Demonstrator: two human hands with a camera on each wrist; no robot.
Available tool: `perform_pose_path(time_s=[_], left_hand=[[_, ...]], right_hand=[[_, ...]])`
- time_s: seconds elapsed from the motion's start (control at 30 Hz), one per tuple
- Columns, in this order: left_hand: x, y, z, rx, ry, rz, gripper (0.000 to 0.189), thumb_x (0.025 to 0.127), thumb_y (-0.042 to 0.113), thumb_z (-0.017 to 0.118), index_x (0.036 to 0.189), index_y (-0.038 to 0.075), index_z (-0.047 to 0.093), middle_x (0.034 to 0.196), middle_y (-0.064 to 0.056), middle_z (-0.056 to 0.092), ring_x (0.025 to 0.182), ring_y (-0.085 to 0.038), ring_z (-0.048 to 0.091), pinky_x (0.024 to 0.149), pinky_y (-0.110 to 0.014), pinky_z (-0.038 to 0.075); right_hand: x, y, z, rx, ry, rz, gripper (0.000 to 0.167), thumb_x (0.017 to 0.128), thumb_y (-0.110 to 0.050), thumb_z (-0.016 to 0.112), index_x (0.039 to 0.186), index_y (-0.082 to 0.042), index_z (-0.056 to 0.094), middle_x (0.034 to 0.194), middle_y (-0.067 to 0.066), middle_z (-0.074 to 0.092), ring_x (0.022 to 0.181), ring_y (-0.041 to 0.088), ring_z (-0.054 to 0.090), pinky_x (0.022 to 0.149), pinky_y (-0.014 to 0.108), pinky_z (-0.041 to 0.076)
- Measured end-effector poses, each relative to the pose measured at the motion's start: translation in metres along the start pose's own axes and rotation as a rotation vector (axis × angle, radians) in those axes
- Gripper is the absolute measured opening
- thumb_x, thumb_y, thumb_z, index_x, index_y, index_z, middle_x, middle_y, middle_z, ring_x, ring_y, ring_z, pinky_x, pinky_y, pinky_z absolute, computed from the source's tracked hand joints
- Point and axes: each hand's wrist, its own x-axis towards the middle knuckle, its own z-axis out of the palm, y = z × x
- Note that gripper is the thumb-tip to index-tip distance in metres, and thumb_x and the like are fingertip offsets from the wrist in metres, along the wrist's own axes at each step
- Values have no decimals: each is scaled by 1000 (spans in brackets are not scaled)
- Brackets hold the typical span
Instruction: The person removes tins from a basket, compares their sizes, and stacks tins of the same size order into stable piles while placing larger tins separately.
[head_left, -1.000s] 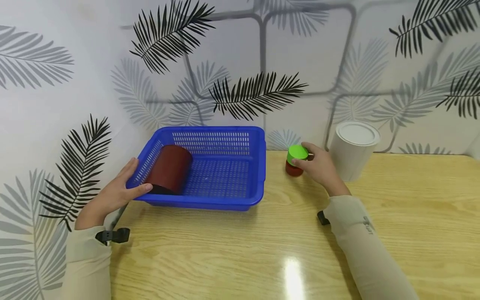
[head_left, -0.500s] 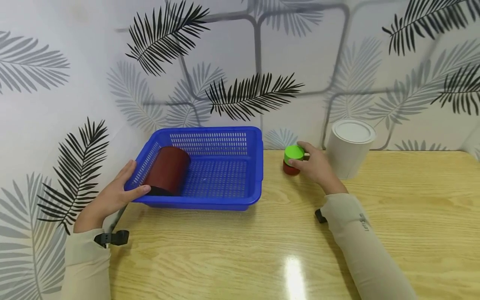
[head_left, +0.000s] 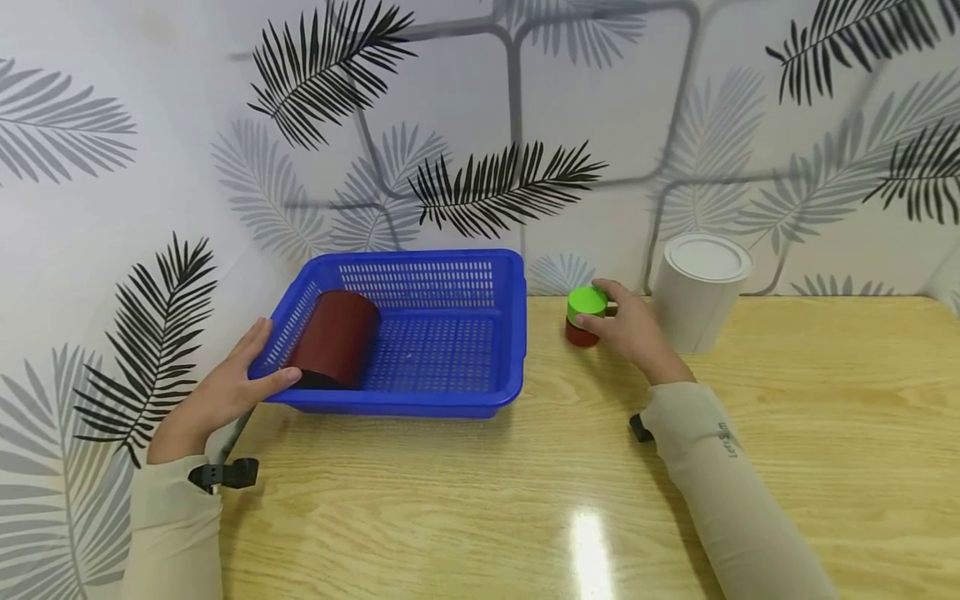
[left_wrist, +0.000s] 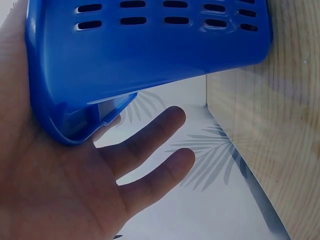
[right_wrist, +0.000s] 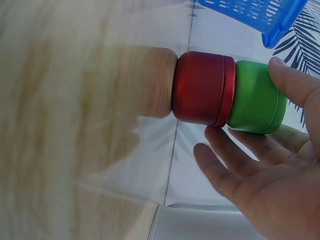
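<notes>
In the head view my left hand (head_left: 217, 400) rests on the left end of the blue plastic basket (head_left: 510, 333). Its thumb lies over the front rim, and the left wrist view shows its fingers (left_wrist: 145, 145) stretched out, with the rim corner against the palm. A dark red cylinder (head_left: 337, 337) lies tilted inside the basket's left part. To the right of the basket, a small round green tin (right_wrist: 255, 97) sits on a similar red tin (right_wrist: 202, 87), which stands on the table. My right hand (head_left: 637, 333) pinches the green tin between thumb and fingers.
A tall white lidded canister (head_left: 701, 292) stands just behind and right of my right hand. The wooden table (head_left: 450, 500) meets a leaf-patterned wall (head_left: 465, 100) at the back. Both sleeves carry black wrist mounts.
The head view has shifted slightly, so everything sits a little further left in it. Both hands keep the same hold, and the tins stay stacked.
</notes>
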Motion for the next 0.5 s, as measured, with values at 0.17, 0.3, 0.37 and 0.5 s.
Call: perform_pose_path(time_s=[0.17,0.3,0.37,0.5], left_hand=[[-1,0,1,-7,-2,5,104,97,47,63,161,14,-12,167,-14,-16,150,-45,-11,109,-75,8],[0,1,2,-12,-1,4,104,97,48,63,161,14,-12,167,-15,-16,149,-45,-11,109,-75,8],[1,1,1,-13,1,3,104,97,48,63,161,14,-12,167,-15,-16,150,-45,-11,109,-75,8],[0,1,0,-17,0,-4,104,97,49,63,161,15,-12,167,-13,-17,150,-45,-11,108,-75,7]], right_hand=[[-1,1,-1,-48,-44,40,83,96,-22,71,161,-5,22,151,27,40,134,44,44,108,55,37],[-3,4,-1,-47,-87,43,93,94,-13,72,162,-6,9,152,33,36,135,48,42,110,58,33],[-4,6,-3,-43,-99,20,94,92,-4,69,162,-5,7,150,37,36,131,51,44,109,59,35],[-5,10,-7,-50,-123,-19,91,88,9,60,160,1,6,145,42,38,125,54,50,104,58,41]])
